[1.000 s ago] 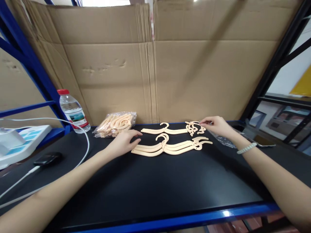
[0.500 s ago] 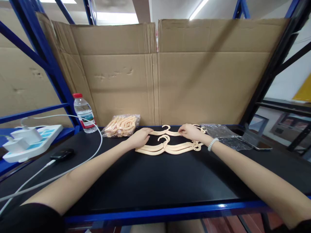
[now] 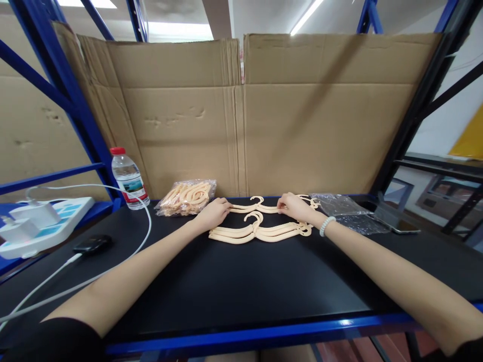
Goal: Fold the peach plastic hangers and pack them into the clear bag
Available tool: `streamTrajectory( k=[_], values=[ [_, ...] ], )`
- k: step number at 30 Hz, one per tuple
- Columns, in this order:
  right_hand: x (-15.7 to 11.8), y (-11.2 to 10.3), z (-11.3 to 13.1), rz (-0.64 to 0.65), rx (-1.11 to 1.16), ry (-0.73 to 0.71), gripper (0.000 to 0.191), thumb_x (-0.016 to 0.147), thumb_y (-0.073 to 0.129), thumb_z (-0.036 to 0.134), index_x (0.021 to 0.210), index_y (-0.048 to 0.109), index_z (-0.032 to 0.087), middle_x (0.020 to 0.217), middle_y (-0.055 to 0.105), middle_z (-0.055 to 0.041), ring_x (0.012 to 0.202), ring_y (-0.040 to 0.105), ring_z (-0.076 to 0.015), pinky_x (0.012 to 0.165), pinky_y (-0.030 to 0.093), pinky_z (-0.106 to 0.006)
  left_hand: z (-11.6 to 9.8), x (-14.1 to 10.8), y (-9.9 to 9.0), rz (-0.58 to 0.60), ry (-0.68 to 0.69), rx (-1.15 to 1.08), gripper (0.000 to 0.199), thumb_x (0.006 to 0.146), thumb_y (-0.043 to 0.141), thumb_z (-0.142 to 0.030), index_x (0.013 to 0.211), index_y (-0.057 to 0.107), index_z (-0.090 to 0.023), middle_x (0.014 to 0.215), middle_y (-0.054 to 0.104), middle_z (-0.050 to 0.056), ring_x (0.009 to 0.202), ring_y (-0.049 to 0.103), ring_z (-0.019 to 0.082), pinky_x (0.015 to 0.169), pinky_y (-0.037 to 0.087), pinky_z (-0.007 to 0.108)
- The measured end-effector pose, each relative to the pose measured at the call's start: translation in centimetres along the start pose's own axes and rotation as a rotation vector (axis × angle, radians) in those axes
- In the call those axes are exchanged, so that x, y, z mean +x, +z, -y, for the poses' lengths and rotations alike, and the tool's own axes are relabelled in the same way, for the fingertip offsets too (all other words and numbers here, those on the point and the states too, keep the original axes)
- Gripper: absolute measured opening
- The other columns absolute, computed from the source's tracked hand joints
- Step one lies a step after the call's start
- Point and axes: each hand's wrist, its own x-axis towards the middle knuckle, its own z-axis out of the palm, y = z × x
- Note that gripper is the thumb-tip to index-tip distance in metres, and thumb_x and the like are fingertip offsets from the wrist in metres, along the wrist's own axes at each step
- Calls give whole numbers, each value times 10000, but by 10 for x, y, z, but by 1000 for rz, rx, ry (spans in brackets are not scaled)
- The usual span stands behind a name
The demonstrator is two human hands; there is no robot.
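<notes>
A cream hanger (image 3: 257, 205) lies toward the back of the black table, its hook pointing away from me. My left hand (image 3: 214, 213) grips its left end with closed fingers. On its right arm, my right hand (image 3: 293, 205) closes its fingers; a beaded bracelet is on that wrist. Just in front lie several matching hangers (image 3: 252, 234), stacked with their hooks nearly lined up. Behind my right hand, part of another cream piece (image 3: 312, 201) shows, mostly hidden.
A clear bag of cream hangers (image 3: 186, 197) and a water bottle (image 3: 129, 178) stand at the back left. Flat plastic bags (image 3: 337, 205) and a phone (image 3: 403, 227) lie right. White cables, a black device (image 3: 92, 244) and a power strip (image 3: 75, 213) are left. Cardboard (image 3: 181, 120) walls the back.
The view has shifted slightly. Both hands keep their hold on the back hanger, and the stacked hangers lie as before.
</notes>
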Motion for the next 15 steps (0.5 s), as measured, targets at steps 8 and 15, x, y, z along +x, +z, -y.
streamTrajectory(
  k=[8, 15],
  values=[
    [-3, 1, -5, -33, 73, 11, 192, 924, 600, 326, 982, 637, 147, 1019, 649, -52, 928, 623, -190, 842, 512, -406, -4, 2, -1, -44, -35, -157, 78, 887, 584, -192, 847, 619, -134, 911, 622, 40, 884, 593, 194, 851, 470, 400],
    [-12, -24, 4, -164, 338, 52, 53, 841, 600, 212, 801, 609, 179, 745, 650, -19, 718, 613, -169, 699, 479, -307, -13, -1, -33, -241, -163, -501, 52, 805, 600, -155, 798, 639, -189, 797, 627, 34, 814, 582, 213, 838, 444, 382]
  ],
)
